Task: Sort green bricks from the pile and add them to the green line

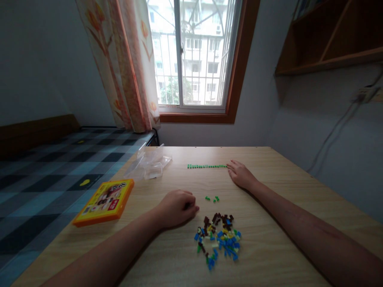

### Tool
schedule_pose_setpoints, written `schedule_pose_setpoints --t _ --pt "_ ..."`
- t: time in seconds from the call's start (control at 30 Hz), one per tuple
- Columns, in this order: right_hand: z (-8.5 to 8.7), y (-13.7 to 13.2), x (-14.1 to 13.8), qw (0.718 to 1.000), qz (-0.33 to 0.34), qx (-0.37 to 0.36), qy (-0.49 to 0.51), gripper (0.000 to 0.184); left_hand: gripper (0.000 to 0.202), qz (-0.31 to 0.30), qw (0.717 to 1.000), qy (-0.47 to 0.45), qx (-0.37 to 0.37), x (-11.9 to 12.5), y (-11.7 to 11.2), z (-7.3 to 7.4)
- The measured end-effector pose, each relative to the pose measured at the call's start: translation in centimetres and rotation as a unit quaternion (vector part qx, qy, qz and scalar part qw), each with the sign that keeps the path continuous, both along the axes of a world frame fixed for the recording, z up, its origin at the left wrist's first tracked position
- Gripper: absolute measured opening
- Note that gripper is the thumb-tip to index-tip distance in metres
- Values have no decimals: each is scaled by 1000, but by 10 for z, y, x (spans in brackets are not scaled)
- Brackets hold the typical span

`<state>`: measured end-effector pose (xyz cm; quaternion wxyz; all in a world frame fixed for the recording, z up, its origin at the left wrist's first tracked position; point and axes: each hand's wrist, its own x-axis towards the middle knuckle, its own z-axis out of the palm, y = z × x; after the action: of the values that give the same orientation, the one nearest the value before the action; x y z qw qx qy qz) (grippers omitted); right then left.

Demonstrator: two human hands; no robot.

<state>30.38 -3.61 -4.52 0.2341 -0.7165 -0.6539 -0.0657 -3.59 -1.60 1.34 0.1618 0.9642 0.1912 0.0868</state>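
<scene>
A long row of small green building bricks runs across the far part of the table. At the row's right end is my right hand, palm down with its fingers stretched out and the tips at the last bricks. My left hand rests on the table in a loose fist, and nothing shows in its curled fingers. Just right of it lie several loose green bricks. Nearer to me spreads a mixed pile of blue, brown, yellow, cream and green bricks.
A yellow and orange box lies at the table's left edge. Behind it stand clear plastic trays. A bed with a checked cover adjoins the table on the left. Beyond are a curtain and a window.
</scene>
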Motion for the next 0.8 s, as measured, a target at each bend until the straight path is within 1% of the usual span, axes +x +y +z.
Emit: schedule_pose_setpoints --t 0.17,0.4,0.63,0.8 --pt "3 -3 4 1000 -2 -15 -18 40 29 3 1000 -7 3 0 0 -1" --pt "4 -4 12 1000 5 -18 -2 37 28 4 1000 -8 6 -1 0 -2" --pt "4 -5 10 1000 8 -7 -4 40 28 3 1000 -9 2 -2 0 -2" --pt "5 -5 7 1000 2 -13 -2 37 28 2 1000 -11 7 -2 1 -4"
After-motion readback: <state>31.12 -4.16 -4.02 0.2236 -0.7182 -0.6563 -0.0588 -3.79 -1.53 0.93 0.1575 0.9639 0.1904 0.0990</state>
